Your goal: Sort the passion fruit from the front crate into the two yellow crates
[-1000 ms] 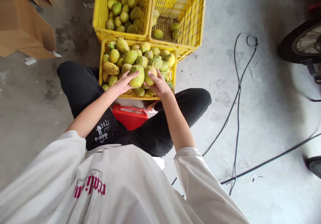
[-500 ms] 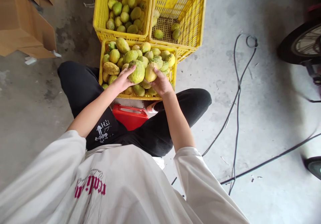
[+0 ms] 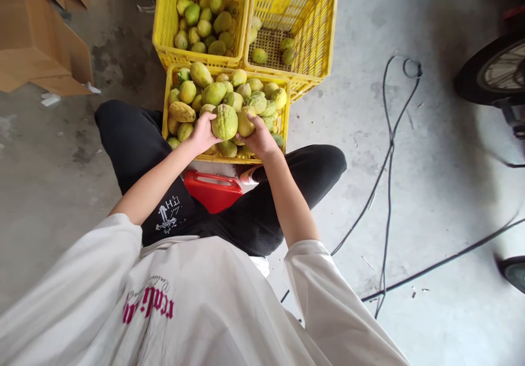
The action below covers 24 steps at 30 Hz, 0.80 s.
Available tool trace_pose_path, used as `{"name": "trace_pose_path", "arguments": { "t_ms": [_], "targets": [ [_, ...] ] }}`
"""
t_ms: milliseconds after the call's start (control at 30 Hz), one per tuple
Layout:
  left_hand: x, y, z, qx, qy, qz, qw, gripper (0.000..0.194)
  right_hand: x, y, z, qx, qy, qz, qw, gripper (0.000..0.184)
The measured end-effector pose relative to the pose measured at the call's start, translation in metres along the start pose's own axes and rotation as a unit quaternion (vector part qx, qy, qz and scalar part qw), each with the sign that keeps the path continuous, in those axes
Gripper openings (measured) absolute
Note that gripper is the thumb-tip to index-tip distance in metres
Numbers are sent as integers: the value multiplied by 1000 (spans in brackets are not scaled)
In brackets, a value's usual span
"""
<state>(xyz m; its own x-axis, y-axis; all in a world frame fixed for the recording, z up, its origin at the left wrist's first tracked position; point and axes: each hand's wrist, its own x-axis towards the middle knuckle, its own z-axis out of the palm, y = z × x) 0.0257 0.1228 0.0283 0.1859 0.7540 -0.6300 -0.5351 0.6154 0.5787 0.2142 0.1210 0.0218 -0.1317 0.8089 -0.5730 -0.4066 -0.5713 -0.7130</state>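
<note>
My left hand [image 3: 203, 133] is closed round a bumpy, ridged green-yellow fruit [image 3: 225, 122], whose exact kind I cannot tell. In my right hand [image 3: 261, 138] is a smoother yellow fruit [image 3: 245, 123], gripped with the thumb on its upper right side. The two fruits sit side by side, almost touching, above the near part of a shallow yellow crate [image 3: 164, 115]. That crate is filled with similar green and yellow fruit, such as a brownish-yellow one [image 3: 181, 112] at its left. The undersides of both held fruits are hidden.
Behind stand two deeper yellow crates, the left one [image 3: 159, 32] with many fruits, the right one [image 3: 330, 32] with several. A red plastic object [image 3: 213, 191] lies between my legs. Cardboard boxes [image 3: 36, 43] are at left; a black cable [image 3: 389, 147] and a wheel [image 3: 492, 73] at right.
Both hands have lowered slightly toward me. The green-yellow fruit has turned in my left hand, showing its ridged end more, and the yellow one in my right hand has also turned.
</note>
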Motion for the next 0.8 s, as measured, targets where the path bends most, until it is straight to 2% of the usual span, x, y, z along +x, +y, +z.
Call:
{"name": "trace_pose_path", "arguments": {
  "t_ms": [167, 233, 433, 633, 800],
  "targets": [
    [2, 0, -4, 36, -22, -5, 999, 47, 9, -4, 0, 24, 7, 42, 999, 19],
    [1, 0, -4, 38, -29, -1, 999, 47, 11, -2, -3, 27, 5, 35, 999, 23],
    [-5, 1, 1, 26, -40, 43, 998, 45, 5, 7, -5, -9, -52, -30, 998, 56],
    [-9, -4, 3, 55, -68, 58, 994, 36, -5, 4, 0, -28, -37, -10, 999, 56],
    [-6, 1, 2, 33, -42, 22, 998, 36, 2, 7, -6, -9, -28, -16, 999, 51]
  ]
}}
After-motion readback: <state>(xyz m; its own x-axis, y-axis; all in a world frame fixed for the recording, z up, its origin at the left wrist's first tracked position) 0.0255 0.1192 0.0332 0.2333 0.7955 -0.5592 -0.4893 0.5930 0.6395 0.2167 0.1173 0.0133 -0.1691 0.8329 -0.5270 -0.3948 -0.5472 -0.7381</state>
